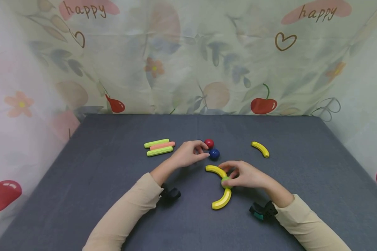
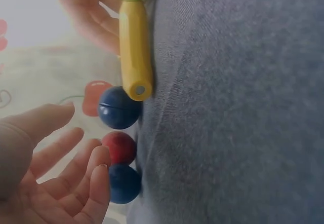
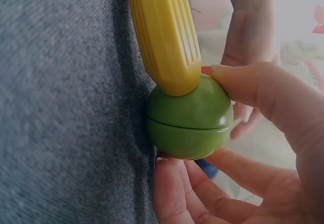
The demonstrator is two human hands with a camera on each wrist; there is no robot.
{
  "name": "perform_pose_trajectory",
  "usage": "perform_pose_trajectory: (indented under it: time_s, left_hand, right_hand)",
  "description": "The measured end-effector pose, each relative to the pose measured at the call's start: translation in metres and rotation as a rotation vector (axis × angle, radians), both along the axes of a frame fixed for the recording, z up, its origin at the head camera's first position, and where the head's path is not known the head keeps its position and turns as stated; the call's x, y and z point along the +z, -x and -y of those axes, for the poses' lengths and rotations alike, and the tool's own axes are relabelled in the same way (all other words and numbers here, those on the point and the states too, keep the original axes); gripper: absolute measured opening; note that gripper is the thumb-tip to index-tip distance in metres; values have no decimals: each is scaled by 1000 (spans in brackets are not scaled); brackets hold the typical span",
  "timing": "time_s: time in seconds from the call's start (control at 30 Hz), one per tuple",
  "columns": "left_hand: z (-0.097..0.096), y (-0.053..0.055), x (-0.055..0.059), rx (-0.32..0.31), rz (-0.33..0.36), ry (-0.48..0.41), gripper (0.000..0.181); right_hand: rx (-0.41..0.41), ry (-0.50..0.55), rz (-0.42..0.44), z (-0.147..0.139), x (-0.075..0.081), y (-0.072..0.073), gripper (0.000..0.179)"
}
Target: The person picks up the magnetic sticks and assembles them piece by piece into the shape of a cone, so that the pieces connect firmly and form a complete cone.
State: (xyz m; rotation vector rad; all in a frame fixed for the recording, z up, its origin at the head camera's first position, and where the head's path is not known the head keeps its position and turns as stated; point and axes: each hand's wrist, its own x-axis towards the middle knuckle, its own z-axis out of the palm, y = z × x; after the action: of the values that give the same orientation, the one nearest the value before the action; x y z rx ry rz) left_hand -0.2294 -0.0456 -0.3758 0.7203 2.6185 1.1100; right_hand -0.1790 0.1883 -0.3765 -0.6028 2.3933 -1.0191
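My right hand (image 1: 243, 174) pinches a green ball (image 3: 190, 120) between thumb and fingers, low on the table. Two curved yellow sticks meet that ball: the upper yellow stick (image 1: 216, 169) reaches away to the left, and the lower yellow stick (image 1: 222, 200) curves toward me. My left hand (image 1: 190, 153) hovers beside a blue ball (image 1: 214, 154) and a red ball (image 1: 209, 143), its fingers loosely bent and nothing between them. Another blue ball (image 2: 124, 183) lies past the red one, mostly hidden by the left hand in the head view.
Two yellow-green sticks (image 1: 159, 151) and a coral stick (image 1: 162, 145) lie side by side, left of the left hand. A third curved yellow stick (image 1: 260, 149) lies to the right at the back. Patterned cloth (image 1: 188, 69) hangs behind the dark table (image 1: 128, 209).
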Motion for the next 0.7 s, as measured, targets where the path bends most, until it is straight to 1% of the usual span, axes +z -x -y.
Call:
perform_pose_trajectory:
  time_s: [0.1, 0.37, 0.5, 0.7]
  left_hand:
    - [-4, 4, -2, -23, -9, 22, 31]
    - [-13, 10, -3, -72, 14, 133, 39]
    - [-17, 11, -2, -85, 16, 150, 41]
    - [-22, 13, -3, -88, 26, 170, 42]
  right_hand:
    - [6, 3, 2, 0, 0, 0, 58]
    - [11, -3, 6, -1, -2, 0, 57]
    - [15, -5, 3, -1, -2, 1, 57]
    - [17, 0, 1, -1, -2, 0, 57]
